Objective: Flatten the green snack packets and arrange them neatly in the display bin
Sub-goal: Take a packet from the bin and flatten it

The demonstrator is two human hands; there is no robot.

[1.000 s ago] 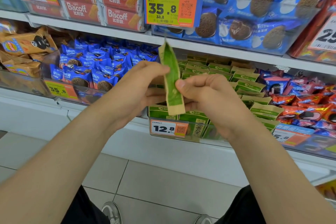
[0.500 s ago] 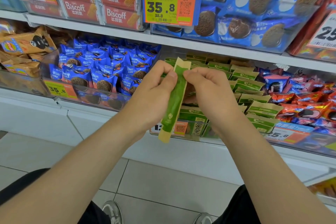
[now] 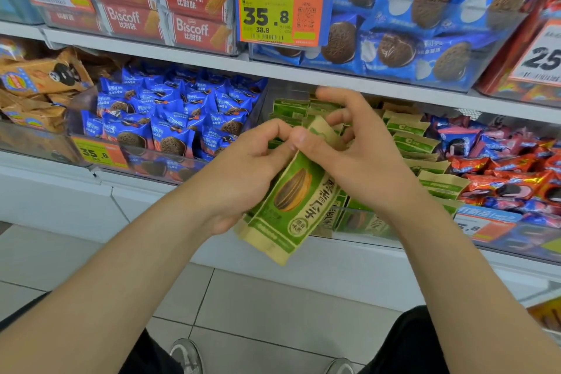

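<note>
Clear plastic display bin [image 3: 368, 223], centre right of frame, holds rows of green packets [image 3: 416, 143]; a tilted green-and-tan seed-print snack packet [image 3: 288, 206] hangs just in front of it, mid-frame. Left hand [image 3: 243, 173] grips its upper left edge, fingers curled; right hand [image 3: 364, 161] pinches the top seal, other fingers spread. Likely light, soft, crinkly, a little slick: hold the stiffer sealed ends, smooth the middle.

Green seed-printed packet [image 3: 292, 202] tilts face-up before the clear display bin [image 3: 362, 222] of matching packets [image 3: 416, 143].
</note>
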